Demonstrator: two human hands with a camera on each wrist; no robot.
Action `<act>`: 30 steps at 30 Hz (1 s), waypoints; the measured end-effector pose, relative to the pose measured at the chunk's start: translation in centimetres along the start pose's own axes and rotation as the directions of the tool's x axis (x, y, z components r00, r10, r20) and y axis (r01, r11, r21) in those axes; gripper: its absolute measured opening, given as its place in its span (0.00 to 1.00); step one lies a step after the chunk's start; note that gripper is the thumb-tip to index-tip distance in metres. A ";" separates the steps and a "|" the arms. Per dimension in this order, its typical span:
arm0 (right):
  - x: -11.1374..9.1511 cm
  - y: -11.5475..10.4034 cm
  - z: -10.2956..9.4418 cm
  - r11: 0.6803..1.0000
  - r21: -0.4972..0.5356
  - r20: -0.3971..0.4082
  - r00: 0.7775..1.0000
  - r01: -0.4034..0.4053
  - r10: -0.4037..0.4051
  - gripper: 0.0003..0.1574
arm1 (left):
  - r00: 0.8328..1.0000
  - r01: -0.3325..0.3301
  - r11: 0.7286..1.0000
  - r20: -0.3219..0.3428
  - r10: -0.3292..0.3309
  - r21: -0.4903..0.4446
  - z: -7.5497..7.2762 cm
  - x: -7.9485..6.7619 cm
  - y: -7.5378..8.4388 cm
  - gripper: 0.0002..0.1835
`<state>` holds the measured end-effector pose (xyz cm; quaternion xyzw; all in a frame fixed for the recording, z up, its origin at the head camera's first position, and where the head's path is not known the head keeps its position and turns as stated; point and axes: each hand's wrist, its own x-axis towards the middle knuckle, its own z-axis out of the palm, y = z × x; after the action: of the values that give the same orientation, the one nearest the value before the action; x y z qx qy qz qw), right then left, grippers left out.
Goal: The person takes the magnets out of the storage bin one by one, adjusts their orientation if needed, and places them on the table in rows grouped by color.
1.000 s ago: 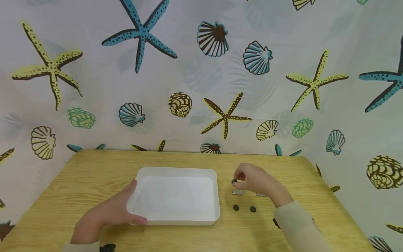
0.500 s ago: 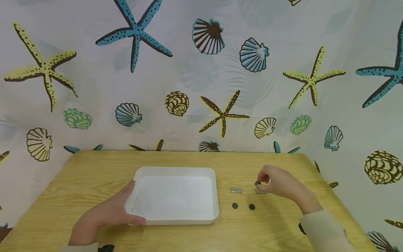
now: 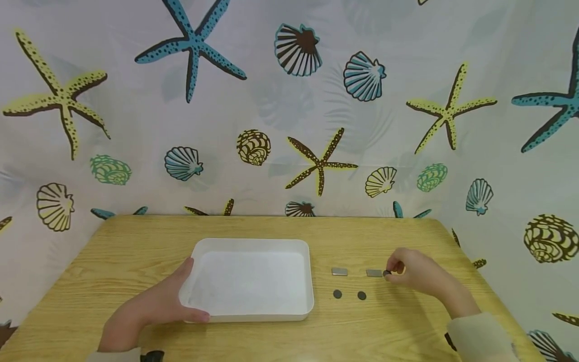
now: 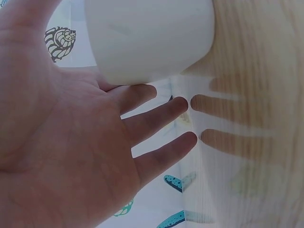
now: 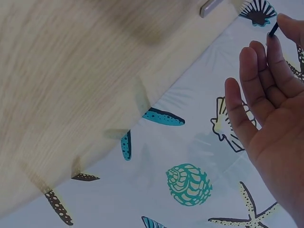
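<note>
In the head view my left hand (image 3: 158,304) holds the left end of a shallow white tray (image 3: 260,318), thumb at its near corner and fingers along the left side. The left wrist view has several fingers stretched out beneath the tray's wall (image 4: 152,42). To the right, my right hand (image 3: 420,274) pinches a small dark disc (image 3: 386,273) between thumb and index finger. That disc (image 5: 273,30) appears edge-on in the right wrist view. It is beside the right end of a flat silver-grey bar (image 3: 374,273); whether they touch cannot be told.
A second silver-grey bar (image 3: 339,271) lies between the tray and the first bar. Nearer lie two more dark discs, the left disc (image 3: 337,294) and the right disc (image 3: 362,295). The wooden table (image 3: 253,347) meets a shell-patterned cloth (image 3: 271,105) behind.
My right hand has moved rightward with the pinched disc, from above the left bar, past the right bar, and lower to its right end. The left hand stays at the tray.
</note>
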<state>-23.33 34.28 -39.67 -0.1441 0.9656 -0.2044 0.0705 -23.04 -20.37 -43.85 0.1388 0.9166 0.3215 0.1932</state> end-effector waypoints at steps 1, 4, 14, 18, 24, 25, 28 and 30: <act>0.0 0.1 0.3 1.000 0.010 0.010 1.000 -0.006 0.006 0.08 | 1.000 0.006 1.000 0.001 -0.006 -0.001 0.0 0.0 0.0 0.76; 0.1 0.6 1.1 0.999 0.026 0.034 0.999 -0.021 0.020 0.08 | 1.000 0.014 1.000 0.004 -0.014 -0.008 0.0 -0.1 0.1 0.76; -0.2 1.9 3.0 0.999 -0.017 0.065 0.997 -0.051 0.052 0.09 | 1.000 0.009 0.999 0.011 -0.009 -0.038 0.2 0.0 0.0 0.77; -0.3 2.2 3.4 1.000 -0.001 0.087 0.996 -0.001 0.001 0.09 | 1.000 0.007 0.999 0.009 -0.007 -0.040 0.1 0.0 -0.1 0.77; -0.4 2.1 3.6 0.999 -0.027 0.106 0.994 0.026 -0.023 0.10 | 1.000 0.007 0.999 0.014 -0.006 -0.032 0.0 -0.1 -0.1 0.77; -0.4 2.1 3.6 0.999 -0.029 0.108 0.994 0.025 -0.022 0.10 | 1.000 0.009 0.999 0.014 -0.008 -0.032 0.0 -0.2 -0.1 0.77; -0.4 1.9 3.6 0.999 -0.028 0.112 0.993 0.023 -0.020 0.10 | 1.000 0.021 0.999 0.014 -0.021 -0.031 0.0 -0.2 0.0 0.77; -0.4 1.8 3.6 0.999 -0.029 0.115 0.993 0.017 -0.014 0.10 | 1.000 0.026 0.999 0.012 -0.025 -0.032 0.0 -0.2 -0.1 0.77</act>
<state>-22.68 34.65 -43.68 -0.1642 0.9619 -0.1817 0.1220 -22.91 -20.48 -43.85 0.1259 0.9118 0.3329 0.2050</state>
